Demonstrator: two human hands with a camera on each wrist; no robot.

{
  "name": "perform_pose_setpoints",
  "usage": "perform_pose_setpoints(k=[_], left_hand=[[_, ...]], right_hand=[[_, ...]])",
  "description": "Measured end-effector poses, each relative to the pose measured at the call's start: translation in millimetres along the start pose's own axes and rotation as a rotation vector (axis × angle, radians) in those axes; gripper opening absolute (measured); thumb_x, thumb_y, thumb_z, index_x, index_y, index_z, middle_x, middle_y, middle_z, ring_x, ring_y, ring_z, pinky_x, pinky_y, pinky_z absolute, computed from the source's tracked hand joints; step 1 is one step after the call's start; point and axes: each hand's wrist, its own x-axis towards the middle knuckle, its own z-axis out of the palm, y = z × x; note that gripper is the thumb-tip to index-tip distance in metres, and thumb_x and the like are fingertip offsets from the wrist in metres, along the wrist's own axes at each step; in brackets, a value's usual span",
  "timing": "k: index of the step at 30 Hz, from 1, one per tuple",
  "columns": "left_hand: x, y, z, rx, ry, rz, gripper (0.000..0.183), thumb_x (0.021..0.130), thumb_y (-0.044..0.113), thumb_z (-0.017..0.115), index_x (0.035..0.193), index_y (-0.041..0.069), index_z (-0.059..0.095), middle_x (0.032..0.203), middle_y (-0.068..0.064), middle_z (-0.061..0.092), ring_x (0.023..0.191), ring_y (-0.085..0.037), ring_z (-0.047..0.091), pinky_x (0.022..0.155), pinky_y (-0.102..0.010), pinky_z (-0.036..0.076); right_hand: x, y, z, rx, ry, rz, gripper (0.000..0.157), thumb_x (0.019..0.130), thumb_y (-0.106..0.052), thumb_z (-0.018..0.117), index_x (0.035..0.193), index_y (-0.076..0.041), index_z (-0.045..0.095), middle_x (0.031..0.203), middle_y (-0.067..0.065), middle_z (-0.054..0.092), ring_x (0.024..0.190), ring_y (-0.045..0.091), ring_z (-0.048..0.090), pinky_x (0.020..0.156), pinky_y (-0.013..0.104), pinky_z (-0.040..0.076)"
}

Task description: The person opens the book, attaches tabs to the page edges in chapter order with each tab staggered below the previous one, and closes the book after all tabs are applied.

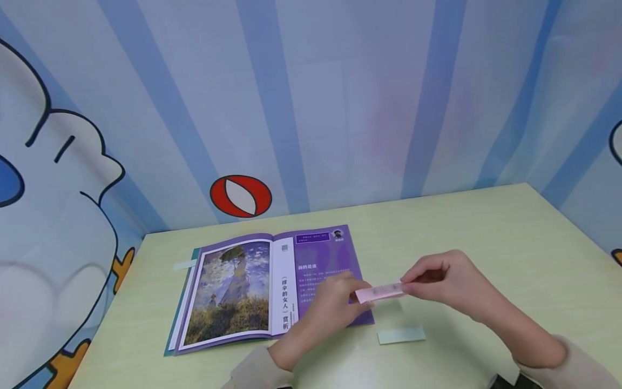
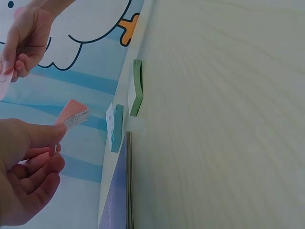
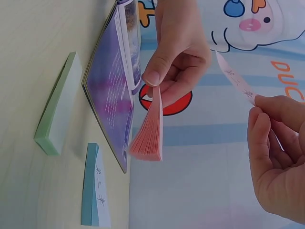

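Observation:
Between finger and thumb my left hand [image 1: 335, 297] pinches a pink sticky-note pad [image 3: 147, 129], whose loose sheet ends fan out in the right wrist view. A single pink slip [image 3: 234, 78] with handwriting is pinched by the fingertips of my right hand [image 1: 449, 283]. In the right wrist view the slip and pad are apart; in the head view the pink paper [image 1: 380, 292] spans between both hands. An open book [image 1: 323, 248] lies under and beyond my left hand, with a painting on its left page and purple on its right.
A green sticky-note pad [image 3: 59, 105] lies on the table near the book. Beside it is a blue pad [image 3: 89, 186] with a handwritten white sheet on top. A pale tab [image 1: 183, 265] sticks out from the book's left edge. A printed curtain [image 1: 320, 108] hangs behind the table.

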Motion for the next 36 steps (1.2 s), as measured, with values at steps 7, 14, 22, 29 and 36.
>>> perform_pose_setpoints(k=[7,14,22,29,36], left_hand=[[4.0,8.0,10.5,-0.134,0.003,0.005,0.021,0.071,0.007,0.079,0.091,0.005,0.072,0.075,0.000,0.063,0.063,-0.001,0.051,0.056,-0.011,0.041],[2.0,13.1,27.5,0.001,-0.055,0.074,0.020,0.080,0.019,0.073,0.098,0.011,0.071,0.076,0.007,0.061,0.063,0.004,0.046,0.056,-0.006,0.035],[4.8,11.0,39.1,0.173,-0.103,0.070,0.022,0.074,0.025,0.078,0.092,0.013,0.074,0.073,0.010,0.061,0.055,0.006,0.042,0.052,-0.008,0.031],[5.0,10.7,39.5,0.231,-0.140,0.037,0.022,0.070,0.028,0.081,0.087,0.016,0.075,0.068,0.011,0.057,0.058,0.003,0.042,0.052,-0.012,0.032],[5.4,10.9,37.7,0.218,-0.169,0.003,0.023,0.068,0.028,0.082,0.087,0.016,0.076,0.070,0.009,0.060,0.059,0.002,0.047,0.050,-0.013,0.033]], right_hand=[[4,1,-1.8,0.022,0.017,0.048,0.020,0.079,-0.012,0.074,0.091,0.004,0.070,0.084,0.010,0.068,0.067,0.018,0.063,0.059,0.031,0.053],[7,5,-1.9,0.031,0.027,0.054,0.019,0.079,-0.010,0.073,0.091,0.004,0.070,0.082,0.007,0.069,0.068,0.016,0.063,0.060,0.030,0.053],[10,9,-5.3,0.086,0.017,0.069,0.022,0.082,-0.009,0.071,0.095,0.008,0.068,0.083,0.003,0.069,0.070,0.015,0.063,0.064,0.030,0.054],[17,14,-6.6,0.078,0.033,0.136,0.028,0.081,-0.012,0.072,0.100,0.008,0.067,0.085,0.003,0.069,0.073,0.013,0.062,0.065,0.030,0.053],[27,21,-6.9,0.055,0.059,0.185,0.029,0.081,-0.013,0.072,0.102,0.007,0.067,0.088,0.006,0.068,0.076,0.015,0.061,0.068,0.033,0.053]])
